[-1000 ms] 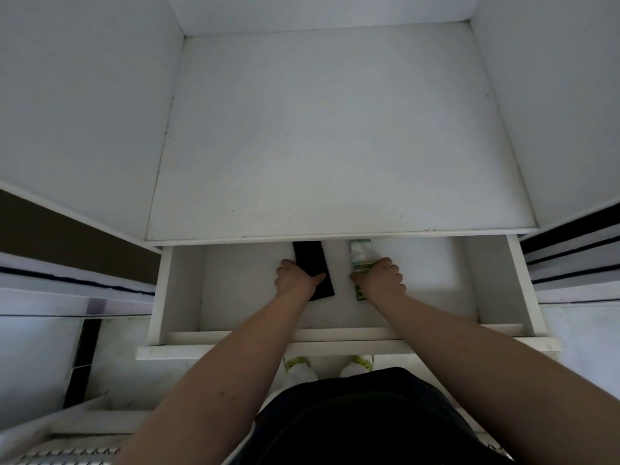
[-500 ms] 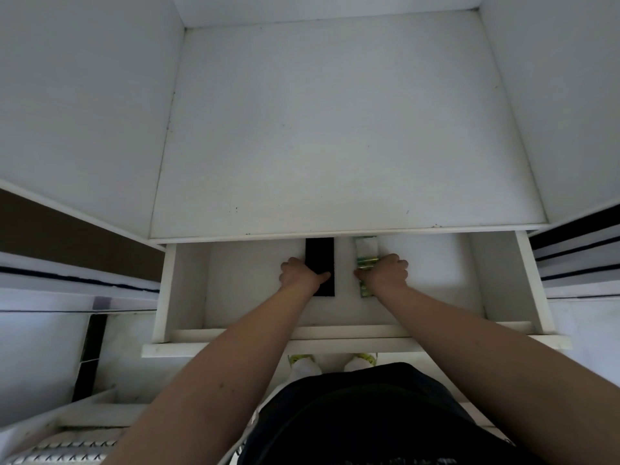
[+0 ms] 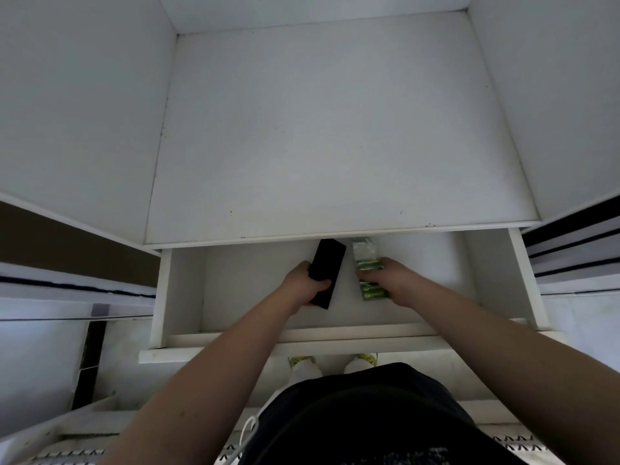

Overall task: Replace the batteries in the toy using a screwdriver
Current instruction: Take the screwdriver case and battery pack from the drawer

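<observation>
Both my hands reach into an open white drawer [image 3: 181,297]. My left hand [image 3: 302,285] grips a flat black rectangular case [image 3: 327,263] with the fingers wrapped round its near half; the case is tilted, far end pointing up and right. My right hand [image 3: 391,280] holds a clear pack of green batteries [image 3: 367,263], fingers curled over its middle. The pack's far end lies near the shelf edge. No toy or screwdriver is in view.
A white shelf [image 3: 335,129] sits above the drawer, walled on both sides. The drawer front rail [image 3: 302,344] runs across below my forearms. My feet in white socks [image 3: 305,367] stand under it. Slatted white furniture [image 3: 67,444] lies at lower left.
My left hand has closed round the black case and tilted it, lifting it from the drawer bottom. My right hand has tightened on the battery pack and drawn it slightly toward me.
</observation>
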### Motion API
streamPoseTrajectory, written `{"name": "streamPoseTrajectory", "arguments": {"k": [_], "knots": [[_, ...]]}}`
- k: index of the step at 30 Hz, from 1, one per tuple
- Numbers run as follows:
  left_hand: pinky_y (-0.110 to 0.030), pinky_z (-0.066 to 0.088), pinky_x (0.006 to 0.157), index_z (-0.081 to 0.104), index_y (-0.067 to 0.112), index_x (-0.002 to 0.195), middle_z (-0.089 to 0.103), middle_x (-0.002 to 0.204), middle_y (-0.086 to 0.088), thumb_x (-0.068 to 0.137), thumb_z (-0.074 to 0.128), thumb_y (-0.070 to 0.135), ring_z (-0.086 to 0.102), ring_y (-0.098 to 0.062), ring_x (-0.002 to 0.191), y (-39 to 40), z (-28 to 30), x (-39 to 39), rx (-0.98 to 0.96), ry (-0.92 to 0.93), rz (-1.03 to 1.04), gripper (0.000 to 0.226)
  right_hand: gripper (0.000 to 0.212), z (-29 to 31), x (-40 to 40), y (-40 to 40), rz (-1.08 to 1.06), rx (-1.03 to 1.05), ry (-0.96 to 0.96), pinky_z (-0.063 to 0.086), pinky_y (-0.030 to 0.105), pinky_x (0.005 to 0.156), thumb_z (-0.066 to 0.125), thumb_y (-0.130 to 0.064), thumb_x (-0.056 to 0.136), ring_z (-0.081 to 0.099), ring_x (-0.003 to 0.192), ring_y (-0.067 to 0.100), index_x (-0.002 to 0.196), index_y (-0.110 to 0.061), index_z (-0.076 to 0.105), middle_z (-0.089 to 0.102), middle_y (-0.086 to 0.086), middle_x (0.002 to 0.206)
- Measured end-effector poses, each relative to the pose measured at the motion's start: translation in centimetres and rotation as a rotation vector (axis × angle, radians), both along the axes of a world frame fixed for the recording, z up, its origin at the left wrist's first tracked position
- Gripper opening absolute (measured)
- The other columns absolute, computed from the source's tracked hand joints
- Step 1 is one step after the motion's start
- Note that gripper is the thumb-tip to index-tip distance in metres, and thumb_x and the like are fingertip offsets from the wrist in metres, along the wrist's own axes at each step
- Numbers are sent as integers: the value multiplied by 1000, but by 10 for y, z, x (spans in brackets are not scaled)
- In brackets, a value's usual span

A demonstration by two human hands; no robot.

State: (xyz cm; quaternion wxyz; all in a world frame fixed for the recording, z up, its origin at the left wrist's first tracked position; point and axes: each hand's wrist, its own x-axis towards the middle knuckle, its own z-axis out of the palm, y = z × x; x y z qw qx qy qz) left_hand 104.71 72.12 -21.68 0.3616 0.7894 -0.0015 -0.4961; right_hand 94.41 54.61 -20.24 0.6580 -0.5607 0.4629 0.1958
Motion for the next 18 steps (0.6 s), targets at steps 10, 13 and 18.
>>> {"name": "streamPoseTrajectory", "arguments": {"k": [10,13,18], "knots": [[-32,59,67,53,16,122,65,112,-8,88,70,21,66,-22,93,15,24,-17,-142,9,-41,39,32,33,-41,-2,-91,296,-56,56,35,78,64,-27,92,67,88,26,116,-8,61,69,14,104],[-33,59,69,52,12,125,64,113,-10,89,68,20,66,-23,95,16,32,-22,-154,-22,-54,40,45,39,-45,-2,-88,260,-51,55,33,79,61,-47,89,67,94,25,117,-12,58,68,14,110],[-35,59,76,55,14,120,66,111,-12,90,68,18,67,-25,96,22,46,-26,-179,8,-99,33,44,50,-49,-7,17,46,-22,51,34,81,46,-50,97,64,92,26,113,-12,57,66,13,106]]}}
